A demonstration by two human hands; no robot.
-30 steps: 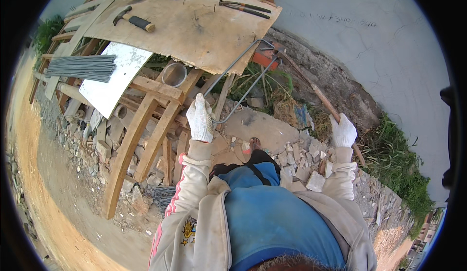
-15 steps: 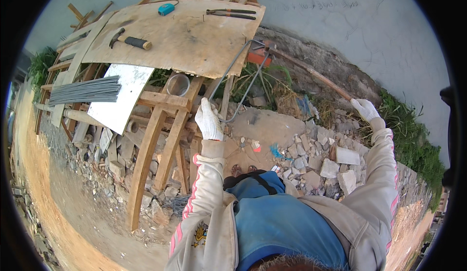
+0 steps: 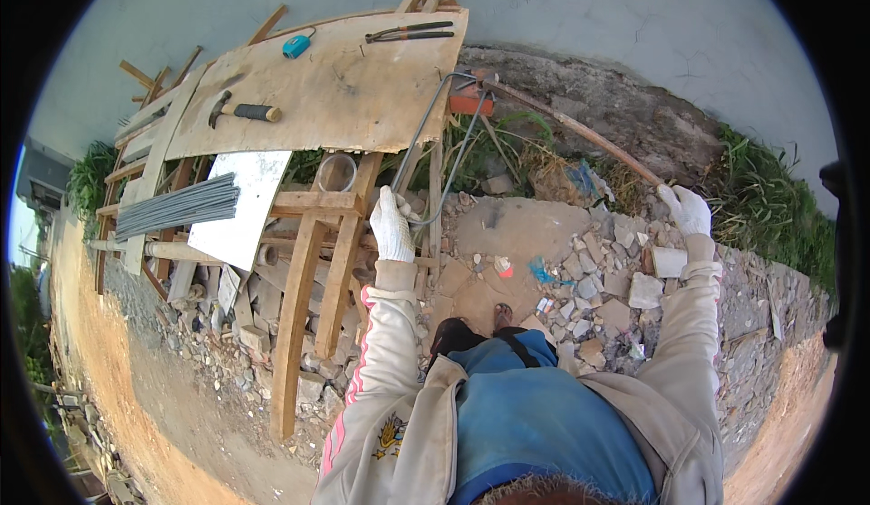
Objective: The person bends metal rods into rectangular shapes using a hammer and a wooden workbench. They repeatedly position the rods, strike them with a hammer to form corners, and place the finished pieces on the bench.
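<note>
the gloved left hand (image 3: 391,226) is closed around a bent grey steel rod (image 3: 433,147) at the near edge of the plywood bench (image 3: 362,97). the gloved right hand (image 3: 686,209) grips a long rusty bar (image 3: 580,129) over the rubble (image 3: 589,278). a round can (image 3: 336,171), contents unclear, sits beneath the bench's near edge. farther on the bench lie a hammer (image 3: 243,111), a blue tape measure (image 3: 295,47) and pliers (image 3: 410,32).

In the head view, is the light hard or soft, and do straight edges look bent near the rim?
Head view: daylight is bright but fairly even, with faint shadows under the worn plywood board; the fisheye bends the grey concrete wall and the long wooden pole toward the black rim; the white-gloved left hand and right hand look sharp.
</note>
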